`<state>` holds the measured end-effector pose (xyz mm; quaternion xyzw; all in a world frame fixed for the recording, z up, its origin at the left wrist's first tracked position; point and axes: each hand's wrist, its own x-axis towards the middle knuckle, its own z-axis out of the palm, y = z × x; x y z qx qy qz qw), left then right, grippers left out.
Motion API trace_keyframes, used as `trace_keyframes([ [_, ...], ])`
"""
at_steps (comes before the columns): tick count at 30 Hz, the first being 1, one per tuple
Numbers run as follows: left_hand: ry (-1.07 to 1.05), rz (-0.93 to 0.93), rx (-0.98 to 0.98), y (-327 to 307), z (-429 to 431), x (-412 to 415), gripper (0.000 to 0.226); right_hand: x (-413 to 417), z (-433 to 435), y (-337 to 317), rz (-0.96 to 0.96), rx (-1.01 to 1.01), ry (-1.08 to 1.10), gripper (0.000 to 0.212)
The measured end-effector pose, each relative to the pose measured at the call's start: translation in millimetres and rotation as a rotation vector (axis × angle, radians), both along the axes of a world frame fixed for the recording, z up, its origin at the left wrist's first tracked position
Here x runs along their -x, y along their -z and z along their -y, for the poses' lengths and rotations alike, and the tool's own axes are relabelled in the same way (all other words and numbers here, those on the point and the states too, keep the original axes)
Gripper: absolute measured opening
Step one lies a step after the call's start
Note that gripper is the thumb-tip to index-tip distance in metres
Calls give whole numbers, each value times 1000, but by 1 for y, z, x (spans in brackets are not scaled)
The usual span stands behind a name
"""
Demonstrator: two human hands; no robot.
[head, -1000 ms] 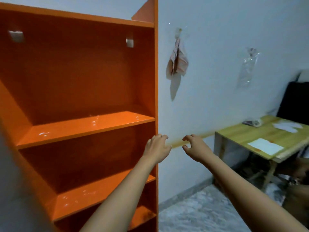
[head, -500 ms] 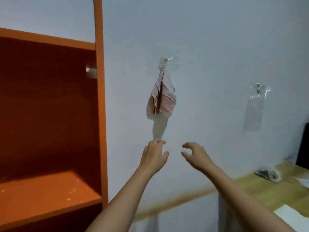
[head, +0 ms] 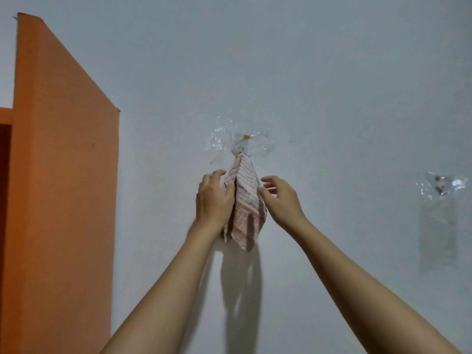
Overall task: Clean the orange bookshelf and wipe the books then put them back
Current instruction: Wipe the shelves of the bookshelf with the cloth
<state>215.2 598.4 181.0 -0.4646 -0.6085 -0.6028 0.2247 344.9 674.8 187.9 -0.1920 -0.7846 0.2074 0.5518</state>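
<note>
While left hand grips the cloth, right hand hovers spread.
Lift gently off the taped hook.

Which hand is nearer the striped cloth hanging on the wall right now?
Left. The left hand grips the striped cloth along its left side; the right hand is open at its right edge, contact unclear.

Plain pale grey-white wall, evenly and dimly lit.
A crumpled patch of clear tape sticks to it at centre; well to the right a second tape patch holds a clear plastic sleeve flat against the paint.
</note>
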Motion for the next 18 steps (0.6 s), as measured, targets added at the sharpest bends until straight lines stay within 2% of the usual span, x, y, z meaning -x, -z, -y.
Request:
trace_keyframes([
  [5, 165, 24, -11, -5, -15, 20, 36, 28, -11, -29, -8, -27, -47, 33],
  [12, 363, 57, 16, 6, -27, 43, 32, 63, -19, -35, 2, 15, 28, 42],
  [18, 403, 80, -53, 3, -32, 56, 29, 67, -19, -32, -221, 14, -47, 22],
])
